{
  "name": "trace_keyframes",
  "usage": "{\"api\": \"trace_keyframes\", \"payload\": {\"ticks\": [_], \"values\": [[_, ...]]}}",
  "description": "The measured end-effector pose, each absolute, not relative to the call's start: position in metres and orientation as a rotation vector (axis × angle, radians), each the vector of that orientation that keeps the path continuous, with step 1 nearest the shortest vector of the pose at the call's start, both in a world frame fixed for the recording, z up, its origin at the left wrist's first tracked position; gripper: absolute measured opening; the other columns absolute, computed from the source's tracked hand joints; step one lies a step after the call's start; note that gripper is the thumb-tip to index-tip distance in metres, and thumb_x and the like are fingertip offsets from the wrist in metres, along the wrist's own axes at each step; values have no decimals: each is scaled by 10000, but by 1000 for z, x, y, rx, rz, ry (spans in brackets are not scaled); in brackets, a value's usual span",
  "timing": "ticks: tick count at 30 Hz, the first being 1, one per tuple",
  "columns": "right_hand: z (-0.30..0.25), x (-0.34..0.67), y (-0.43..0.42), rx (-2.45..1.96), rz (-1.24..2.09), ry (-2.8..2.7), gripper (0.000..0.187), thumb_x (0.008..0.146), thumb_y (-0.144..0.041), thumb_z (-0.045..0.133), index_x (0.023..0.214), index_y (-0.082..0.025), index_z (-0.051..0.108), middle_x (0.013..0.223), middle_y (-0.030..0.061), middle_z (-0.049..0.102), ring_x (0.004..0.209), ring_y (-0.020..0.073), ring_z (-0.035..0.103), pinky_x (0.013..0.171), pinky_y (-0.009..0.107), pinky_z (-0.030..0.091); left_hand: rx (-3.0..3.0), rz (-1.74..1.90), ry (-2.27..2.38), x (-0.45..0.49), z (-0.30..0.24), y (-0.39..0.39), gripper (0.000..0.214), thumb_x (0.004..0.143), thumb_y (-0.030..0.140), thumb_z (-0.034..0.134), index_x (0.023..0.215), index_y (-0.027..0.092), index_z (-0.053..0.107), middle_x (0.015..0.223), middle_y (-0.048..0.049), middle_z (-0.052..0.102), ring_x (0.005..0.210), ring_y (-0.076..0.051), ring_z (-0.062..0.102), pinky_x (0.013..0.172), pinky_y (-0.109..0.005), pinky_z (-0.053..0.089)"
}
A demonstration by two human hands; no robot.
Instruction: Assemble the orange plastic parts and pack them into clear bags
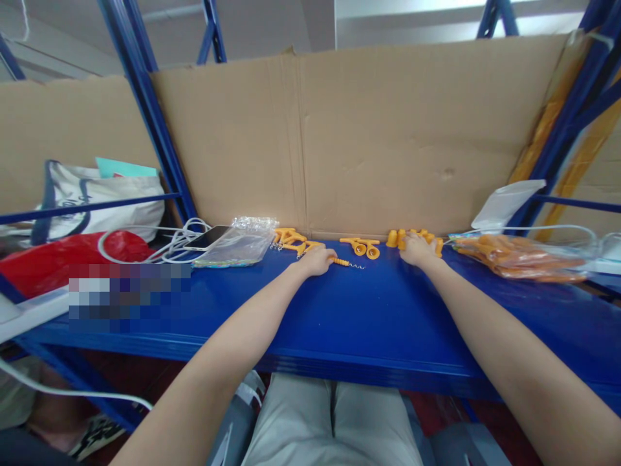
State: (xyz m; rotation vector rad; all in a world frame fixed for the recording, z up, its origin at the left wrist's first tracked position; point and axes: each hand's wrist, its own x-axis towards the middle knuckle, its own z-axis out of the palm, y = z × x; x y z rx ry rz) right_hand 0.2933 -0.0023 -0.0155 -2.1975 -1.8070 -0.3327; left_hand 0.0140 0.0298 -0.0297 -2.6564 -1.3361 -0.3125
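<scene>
My left hand (318, 260) is closed around an orange plastic corkscrew (341, 262), its metal spiral pointing right just above the blue tabletop (349, 310). Just behind that hand lies a pile of orange T-shaped corkscrew pieces (290, 237), some with metal spirals showing. Over on the right, my right hand (418, 250) has its fingers bent down on a group of orange cup-shaped parts (392, 239); whether it grips one is hidden. Between the hands rest a couple of orange pieces (359, 248) with round open ends facing me.
Clear plastic bags (237, 249) and a phone (208, 237) lie at left beside white cables (177, 243). A bag of orange parts (524, 257) sits at right. A cardboard panel (388, 129) stands behind the table. Blue posts (150, 116) rise at both sides.
</scene>
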Motion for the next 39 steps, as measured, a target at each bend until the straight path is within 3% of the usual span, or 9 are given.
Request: {"api": "trace_keyframes", "payload": {"ticks": [5,10,20,39], "values": [[-11,291,-6,-2183,-465,-1801,411,863,-166,367,1194,-111,604,1227,205,562,1183,335,479,937,504,378,-2649,-313,-1334,14,-31,31,304,896,235,449,1130,227,642,1053,-79,629,1046,-209,582,929,-325,442],[-6,289,-12,-2192,-552,-1865,390,883,-105,329,1111,-152,642,1170,168,596,1137,300,502,896,446,372,-2652,-325,-1332,14,-31,31,295,893,226,457,1120,218,646,1058,-80,629,1041,-206,586,935,-324,436],[-5,287,-13,-2170,-676,-1878,381,882,-97,356,1136,-141,637,1125,170,606,1104,282,510,877,415,372,-2665,-318,-1311,14,-30,30,296,892,212,447,1105,209,652,1043,-86,632,1025,-213,588,931,-335,436],[-7,298,13,-2166,-545,-1867,290,775,-74,530,1035,-114,653,1041,164,658,991,241,612,802,293,439,-2659,-350,-1323,13,-32,32,287,886,236,457,1097,238,651,1043,-66,634,1034,-206,587,946,-338,436]]}}
